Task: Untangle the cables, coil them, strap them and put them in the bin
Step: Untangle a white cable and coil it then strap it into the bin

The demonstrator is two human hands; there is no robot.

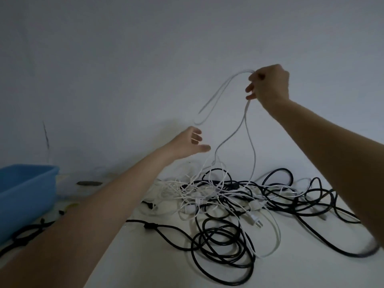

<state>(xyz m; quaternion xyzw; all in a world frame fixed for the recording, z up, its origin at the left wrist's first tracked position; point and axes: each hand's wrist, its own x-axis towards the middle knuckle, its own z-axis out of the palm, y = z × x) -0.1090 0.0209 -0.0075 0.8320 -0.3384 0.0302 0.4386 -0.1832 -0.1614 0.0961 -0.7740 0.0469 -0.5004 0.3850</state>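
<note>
Black cable (220, 242) blurred right, bin (25, 196) cropped

A thin white cable (247, 129) is held up high in the right hand (268, 84), pinched between curled fingers, with one loop hanging off to the left and two strands trailing down into the tangle. The left hand (192, 143) is stretched out lower down, fingers loose, nothing held, just beside the hanging strands. The pile of black and white cables (228, 196) is spread over the white table (145, 267), with a white plug (254, 218) seen in the mess. A blue bin (25, 190) is parked at the far left, well apart from the pile. A black cable (22, 235) is lying right by it.
</note>
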